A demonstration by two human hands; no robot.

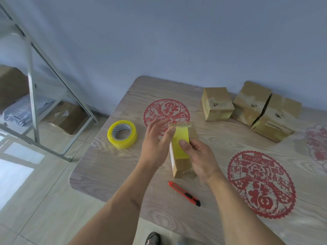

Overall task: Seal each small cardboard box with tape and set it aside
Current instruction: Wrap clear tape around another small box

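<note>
My right hand grips the small box above the bench, thumb on its yellow tape. My left hand presses its side, fingers straight. The box's side label looks unreadable. A red paper-cut reads 福.

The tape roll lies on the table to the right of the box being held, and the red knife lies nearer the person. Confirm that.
Not quite. The head view shows the tape roll on the table left of the held box, not right. The red knife does lie nearer the person.
</note>
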